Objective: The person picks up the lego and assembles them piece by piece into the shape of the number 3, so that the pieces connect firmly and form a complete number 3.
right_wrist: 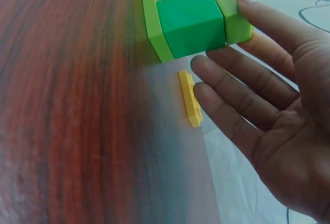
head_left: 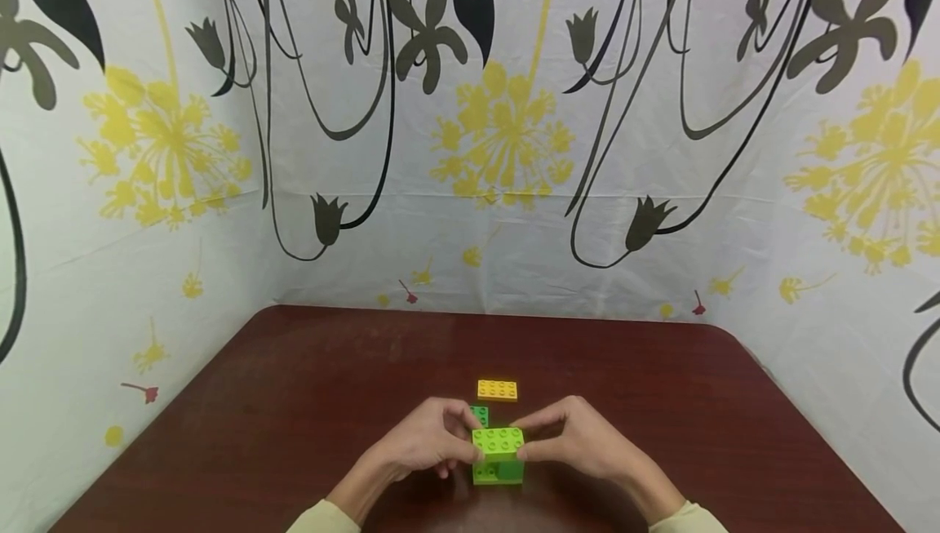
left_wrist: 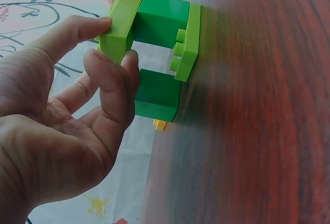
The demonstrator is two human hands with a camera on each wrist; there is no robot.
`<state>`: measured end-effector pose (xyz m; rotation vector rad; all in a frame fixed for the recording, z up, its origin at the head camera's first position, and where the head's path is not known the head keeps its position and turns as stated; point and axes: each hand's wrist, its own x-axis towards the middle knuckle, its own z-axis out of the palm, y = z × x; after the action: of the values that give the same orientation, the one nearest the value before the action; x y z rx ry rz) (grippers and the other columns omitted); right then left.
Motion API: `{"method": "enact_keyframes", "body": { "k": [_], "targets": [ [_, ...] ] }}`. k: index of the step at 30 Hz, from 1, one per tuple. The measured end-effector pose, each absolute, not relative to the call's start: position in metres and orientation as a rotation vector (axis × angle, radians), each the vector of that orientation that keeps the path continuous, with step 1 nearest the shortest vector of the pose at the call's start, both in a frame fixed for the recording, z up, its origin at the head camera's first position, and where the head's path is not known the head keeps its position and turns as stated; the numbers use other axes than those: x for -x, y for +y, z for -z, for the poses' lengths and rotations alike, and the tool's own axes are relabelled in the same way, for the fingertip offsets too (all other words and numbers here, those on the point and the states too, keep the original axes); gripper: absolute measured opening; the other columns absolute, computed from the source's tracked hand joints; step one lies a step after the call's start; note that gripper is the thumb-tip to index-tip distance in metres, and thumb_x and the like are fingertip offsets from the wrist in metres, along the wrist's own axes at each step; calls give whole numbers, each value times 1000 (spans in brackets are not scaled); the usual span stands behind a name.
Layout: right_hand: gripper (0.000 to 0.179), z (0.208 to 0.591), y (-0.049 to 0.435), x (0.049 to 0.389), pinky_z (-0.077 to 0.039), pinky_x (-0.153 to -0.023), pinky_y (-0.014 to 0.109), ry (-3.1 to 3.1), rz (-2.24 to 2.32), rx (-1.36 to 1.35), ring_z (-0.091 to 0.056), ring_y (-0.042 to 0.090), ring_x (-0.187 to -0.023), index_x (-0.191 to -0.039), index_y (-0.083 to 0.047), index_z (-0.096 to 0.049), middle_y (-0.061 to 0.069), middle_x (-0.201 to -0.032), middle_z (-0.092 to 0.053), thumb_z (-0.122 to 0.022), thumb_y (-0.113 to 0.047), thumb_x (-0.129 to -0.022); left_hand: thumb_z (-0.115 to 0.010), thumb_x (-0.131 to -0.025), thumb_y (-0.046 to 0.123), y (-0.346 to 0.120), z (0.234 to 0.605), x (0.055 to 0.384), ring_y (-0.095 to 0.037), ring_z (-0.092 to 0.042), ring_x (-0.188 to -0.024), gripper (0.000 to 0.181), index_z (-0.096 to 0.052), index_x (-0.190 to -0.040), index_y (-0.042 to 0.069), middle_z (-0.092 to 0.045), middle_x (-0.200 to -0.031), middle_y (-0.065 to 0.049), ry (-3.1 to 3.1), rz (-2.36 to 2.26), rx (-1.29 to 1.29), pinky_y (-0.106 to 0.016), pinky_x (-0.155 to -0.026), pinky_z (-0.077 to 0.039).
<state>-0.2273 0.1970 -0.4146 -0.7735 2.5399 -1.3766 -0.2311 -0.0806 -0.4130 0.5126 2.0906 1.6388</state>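
My left hand (head_left: 424, 440) and right hand (head_left: 587, 445) pinch a lime-green toy building brick (head_left: 498, 445) by its two ends, thumbs in front and index fingers behind. Beneath it, at the right, a darker green brick (right_wrist: 192, 24) stands on a thin lime plate brick (left_wrist: 192, 43) lying on the table. The lime brick sits on or against the darker one, and a gap shows under its left part. Behind the stack is another green brick (left_wrist: 159, 95), partly hidden in the head view. The other fingers of my right hand are extended below the brick in the right wrist view.
A flat yellow brick (head_left: 497, 390) lies on the dark red-brown table (head_left: 352, 370), farther back than the stack. A white cloth (head_left: 470, 264) with printed flowers hangs behind the table and at both sides.
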Motion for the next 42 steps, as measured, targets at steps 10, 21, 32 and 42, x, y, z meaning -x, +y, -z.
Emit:
{"method": "enact_keyframes", "body": {
  "k": [10,21,32,42],
  "targets": [
    [29,415,200,229,-56,-84,22,2569,1373,780,-74,14,-107,-114,-24,-83,-6,-109,-82,-88,-34,-87,-83,-83,6,-79,410,234,-11,-51,-51,21,-72,-100,7,-64,-72,-1,2115,-1621,-512,-23,-46,-47],
    [30,417,200,230,-56,-85,23,2589,1325,787,-72,6,-106,-115,-25,-83,-6,-111,-81,-87,-38,-88,-81,-86,10,-80,410,233,-13,-57,-57,22,-69,-105,8,-65,-78,-2,2091,-1607,-497,-23,-46,-48],
    [28,418,200,229,-56,-84,24,2547,1356,779,-72,8,-107,-115,-26,-83,-6,-112,-81,-87,-34,-88,-83,-88,12,-83,409,232,-14,-64,-62,23,-72,-107,8,-71,-84,-4,2101,-1579,-489,-24,-47,-48],
    [29,419,200,229,-57,-82,23,2533,1369,783,-73,7,-105,-116,-24,-83,-5,-111,-81,-87,-32,-88,-84,-88,13,-84,409,232,-14,-64,-62,22,-73,-107,8,-72,-85,-3,2104,-1578,-489,-25,-47,-49]
  ]
}}
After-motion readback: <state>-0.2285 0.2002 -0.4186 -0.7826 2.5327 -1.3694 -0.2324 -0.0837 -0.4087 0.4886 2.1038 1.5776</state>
